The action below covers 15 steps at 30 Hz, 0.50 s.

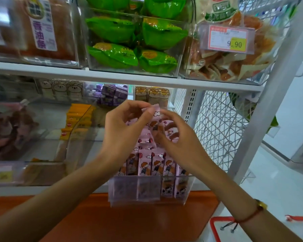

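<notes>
Shelving of white metal (122, 78) stands over a pale tiled floor (278, 180), with an orange-brown ledge (129, 220) below it. Six glossy green pouches (112, 55) fill one clear box above, beside one yellow price tag (238, 44). A clear acrylic bin (135, 189) holds rows of upright packets. Just above it is the small pink cartoon-printed packet (155, 113). The left hand (124, 130) pinches its top between thumb and forefinger, and the right hand (180, 145) nips the opposite edge with curled fingers.
</notes>
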### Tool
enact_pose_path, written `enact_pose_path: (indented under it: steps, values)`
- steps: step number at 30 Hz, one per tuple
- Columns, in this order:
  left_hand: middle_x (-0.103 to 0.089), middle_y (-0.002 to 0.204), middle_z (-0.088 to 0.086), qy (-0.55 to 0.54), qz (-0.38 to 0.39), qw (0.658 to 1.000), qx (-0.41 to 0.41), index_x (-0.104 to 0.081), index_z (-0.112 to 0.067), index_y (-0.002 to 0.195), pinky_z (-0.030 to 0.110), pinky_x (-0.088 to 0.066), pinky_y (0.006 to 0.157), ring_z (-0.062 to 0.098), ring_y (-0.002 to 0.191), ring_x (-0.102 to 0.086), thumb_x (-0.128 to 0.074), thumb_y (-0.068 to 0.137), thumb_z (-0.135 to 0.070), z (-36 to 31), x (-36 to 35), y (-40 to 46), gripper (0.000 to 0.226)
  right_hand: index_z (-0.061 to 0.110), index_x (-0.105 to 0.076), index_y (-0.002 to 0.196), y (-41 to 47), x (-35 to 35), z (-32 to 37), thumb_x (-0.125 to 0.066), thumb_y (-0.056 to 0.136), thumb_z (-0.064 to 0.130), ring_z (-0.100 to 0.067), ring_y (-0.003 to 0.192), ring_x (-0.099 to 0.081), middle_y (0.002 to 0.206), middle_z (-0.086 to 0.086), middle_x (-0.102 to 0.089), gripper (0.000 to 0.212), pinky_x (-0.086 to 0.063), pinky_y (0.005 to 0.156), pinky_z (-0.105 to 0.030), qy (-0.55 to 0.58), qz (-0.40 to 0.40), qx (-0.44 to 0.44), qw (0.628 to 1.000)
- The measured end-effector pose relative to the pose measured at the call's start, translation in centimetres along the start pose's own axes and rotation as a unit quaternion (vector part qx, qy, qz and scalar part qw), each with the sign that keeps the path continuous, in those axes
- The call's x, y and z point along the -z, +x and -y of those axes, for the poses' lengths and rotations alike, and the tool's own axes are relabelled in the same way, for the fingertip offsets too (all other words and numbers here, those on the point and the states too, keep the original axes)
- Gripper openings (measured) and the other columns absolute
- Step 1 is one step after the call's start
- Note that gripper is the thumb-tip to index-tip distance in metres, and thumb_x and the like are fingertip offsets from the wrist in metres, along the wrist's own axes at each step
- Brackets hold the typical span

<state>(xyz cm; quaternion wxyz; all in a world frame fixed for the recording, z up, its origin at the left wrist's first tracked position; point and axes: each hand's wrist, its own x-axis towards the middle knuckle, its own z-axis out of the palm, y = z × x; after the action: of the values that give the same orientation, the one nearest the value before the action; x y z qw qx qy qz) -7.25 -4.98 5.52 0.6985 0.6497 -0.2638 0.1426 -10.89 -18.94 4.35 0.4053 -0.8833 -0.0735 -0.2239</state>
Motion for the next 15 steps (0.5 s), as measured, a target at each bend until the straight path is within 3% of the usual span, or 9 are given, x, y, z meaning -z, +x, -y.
enact_pose_path:
  steps: [2,4,6,10,12,15]
  values:
    - [-0.071,0.098,-0.004,-0.009,-0.003,1.0,0.004,-0.066,-0.02,0.102,0.027,-0.056,0.085,0.007,0.093,-0.068,-0.063,0.087,-0.021,0.3,0.5,-0.2,0.015,0.028,-0.051,0.126,0.3,-0.3,0.1,-0.061,0.089,0.035,0.003,0.103,-0.053,0.117,0.015,-0.058,0.039,-0.045,0.084,-0.012,0.009,0.01,-0.014,1.0]
    - [-0.066,0.111,-0.007,0.0,0.011,1.0,0.01,-0.06,-0.024,0.115,0.023,-0.054,0.085,0.004,0.104,-0.063,-0.058,0.092,-0.017,0.8,0.9,-0.3,0.024,0.029,-0.058,0.113,0.6,-0.4,0.2,-0.064,0.087,0.032,0.009,0.092,-0.058,0.103,0.018,-0.064,0.026,-0.045,0.07,-0.003,0.09,-0.01,-0.058,0.994]
    - [-0.058,0.122,-0.01,0.033,0.051,0.998,0.02,-0.053,-0.029,0.122,0.016,-0.052,0.079,0.0,0.11,-0.057,-0.06,0.089,-0.016,1.4,1.2,-0.5,0.036,0.027,-0.062,0.11,0.9,-0.2,0.2,-0.066,0.085,0.033,0.006,0.089,-0.063,0.099,0.013,-0.069,0.025,-0.047,0.067,-0.008,0.197,-0.022,-0.128,0.972]
    - [-0.056,0.113,-0.016,0.169,0.091,0.981,-0.019,-0.051,-0.032,0.115,0.018,-0.052,0.078,0.0,0.1,-0.057,-0.077,0.075,-0.025,2.0,0.9,-1.1,0.049,0.023,-0.068,0.103,0.9,-0.6,0.0,-0.072,0.077,0.039,-0.007,0.092,-0.068,0.095,0.006,-0.074,0.031,-0.053,0.082,-0.027,0.26,-0.035,-0.186,0.947]
    - [-0.061,0.104,-0.018,0.167,0.079,0.982,-0.043,-0.055,-0.029,0.113,0.015,-0.051,0.074,-0.003,0.091,-0.06,-0.076,0.078,-0.027,2.0,1.0,-1.2,0.041,0.022,-0.069,0.101,0.8,-0.7,0.1,-0.075,0.07,0.043,-0.008,0.091,-0.068,0.093,0.006,-0.074,0.038,-0.052,0.085,-0.029,0.27,-0.04,-0.181,0.945]
    - [-0.062,0.109,-0.02,0.134,0.068,0.988,-0.034,-0.053,-0.029,0.118,0.011,-0.05,0.079,-0.007,0.098,-0.058,-0.067,0.084,-0.035,2.1,1.2,-1.1,0.037,0.024,-0.066,0.112,0.8,-0.4,0.0,-0.069,0.067,0.045,-0.011,0.108,-0.06,0.108,0.008,-0.07,0.05,-0.043,0.094,-0.031,0.306,-0.012,-0.165,0.937]
